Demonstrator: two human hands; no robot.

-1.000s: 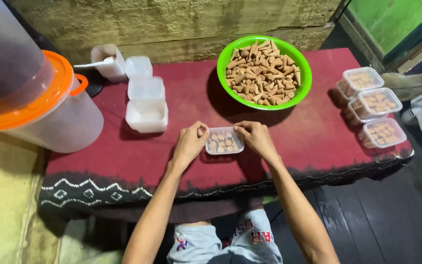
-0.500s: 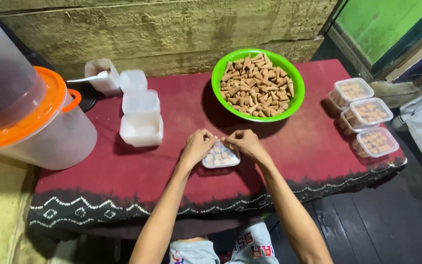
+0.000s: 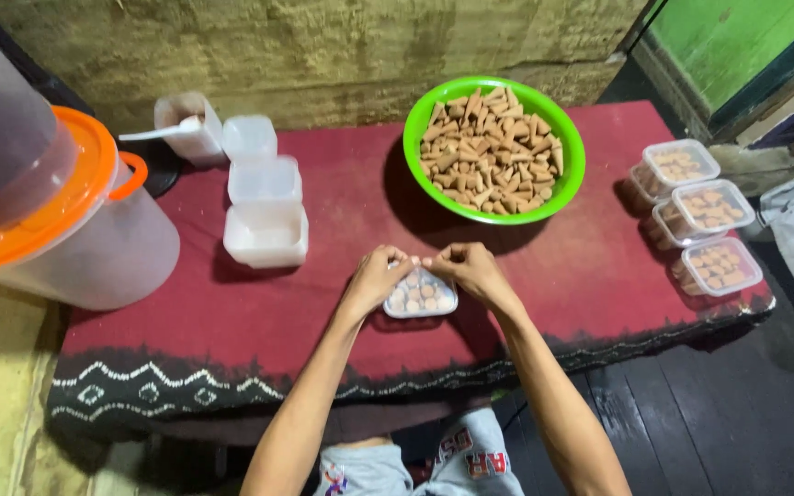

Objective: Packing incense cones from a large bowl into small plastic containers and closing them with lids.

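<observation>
Far left: large clear jug with orange lid, untouched. Just right of it, a row of empty clear tubs, a white spoon resting in the farthest, all still unfilled. Centre near: small clear tub on the red cloth of the table, already packed with brown snack pieces. Left hand and right hand both closed on its far rim, fingers pinching the edge. Beyond, green bowl still heaped with snacks. Far right: three lidded tubs filled and set aside. By this look, roughly halfway through.
</observation>
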